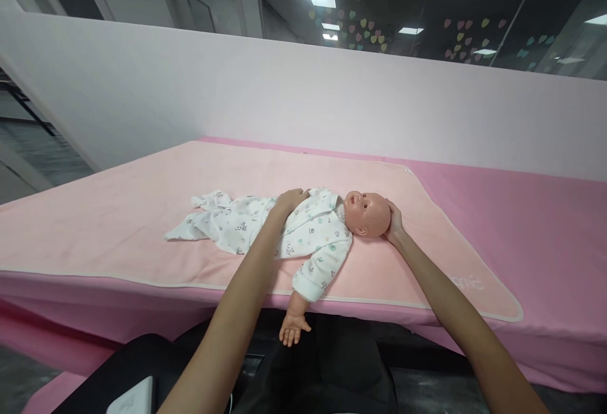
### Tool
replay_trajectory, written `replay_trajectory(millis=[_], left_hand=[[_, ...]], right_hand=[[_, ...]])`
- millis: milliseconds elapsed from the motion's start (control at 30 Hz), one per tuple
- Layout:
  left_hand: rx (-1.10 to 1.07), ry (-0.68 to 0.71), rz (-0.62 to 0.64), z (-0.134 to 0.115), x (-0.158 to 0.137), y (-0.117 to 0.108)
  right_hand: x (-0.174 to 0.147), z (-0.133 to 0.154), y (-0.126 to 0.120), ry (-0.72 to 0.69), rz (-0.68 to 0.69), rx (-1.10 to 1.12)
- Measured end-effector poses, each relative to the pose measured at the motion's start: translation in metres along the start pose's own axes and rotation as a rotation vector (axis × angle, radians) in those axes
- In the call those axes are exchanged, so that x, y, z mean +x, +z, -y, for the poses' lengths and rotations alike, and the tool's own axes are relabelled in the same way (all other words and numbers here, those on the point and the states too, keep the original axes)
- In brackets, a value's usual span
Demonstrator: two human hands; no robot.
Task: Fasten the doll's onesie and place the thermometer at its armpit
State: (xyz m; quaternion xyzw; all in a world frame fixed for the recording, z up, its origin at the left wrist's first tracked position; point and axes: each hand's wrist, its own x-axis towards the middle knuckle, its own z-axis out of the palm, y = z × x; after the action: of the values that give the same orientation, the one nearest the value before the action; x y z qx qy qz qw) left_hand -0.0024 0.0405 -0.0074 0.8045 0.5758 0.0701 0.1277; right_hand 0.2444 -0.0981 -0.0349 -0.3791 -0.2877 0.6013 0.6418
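A baby doll [367, 214] lies on its back with its head to the right. It wears a white printed top and white printed pants [237, 221]. My left hand [290, 200] rests flat across the doll's waist, its fingertips toward the far side. Cupped against the crown of the head is my right hand [393, 221], with part of the fingers hidden behind it. The doll's near arm [296, 316] hangs over the front edge, its palm showing. The far arm cannot be seen.
A peach mat [118, 212] with a pale border covers much of the pink-covered table [545, 243]. Behind stands a low white wall [308, 98] with dark glass above. A white device [133, 398] lies at the lower left, beside my dark-clothed legs [327, 370].
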Motion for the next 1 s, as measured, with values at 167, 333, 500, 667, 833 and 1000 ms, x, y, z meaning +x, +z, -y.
replay_trajectory(millis=[167,333,500,667,833,1000], left_hand=[[-0.022,-0.002,-0.006,0.002,0.002,0.0],[-0.022,0.003,-0.011,0.001,0.002,0.0],[-0.03,0.002,-0.018,0.0,0.002,0.0],[-0.075,-0.004,-0.023,0.0,0.0,-0.001],[-0.363,0.004,-0.223,0.001,-0.003,0.0],[-1.021,0.298,-0.427,-0.008,-0.02,-0.011]], right_hand=[[0.007,0.006,-0.008,-0.087,-0.105,-0.032],[0.014,0.017,-0.012,-0.415,-0.224,-0.159],[0.005,0.011,0.0,-0.324,-0.038,-0.252],[-0.002,0.008,0.009,-0.227,0.03,-0.176],[0.003,0.003,0.007,-0.432,-0.179,-0.217],[0.006,-0.002,0.004,-0.456,-0.165,-0.253]])
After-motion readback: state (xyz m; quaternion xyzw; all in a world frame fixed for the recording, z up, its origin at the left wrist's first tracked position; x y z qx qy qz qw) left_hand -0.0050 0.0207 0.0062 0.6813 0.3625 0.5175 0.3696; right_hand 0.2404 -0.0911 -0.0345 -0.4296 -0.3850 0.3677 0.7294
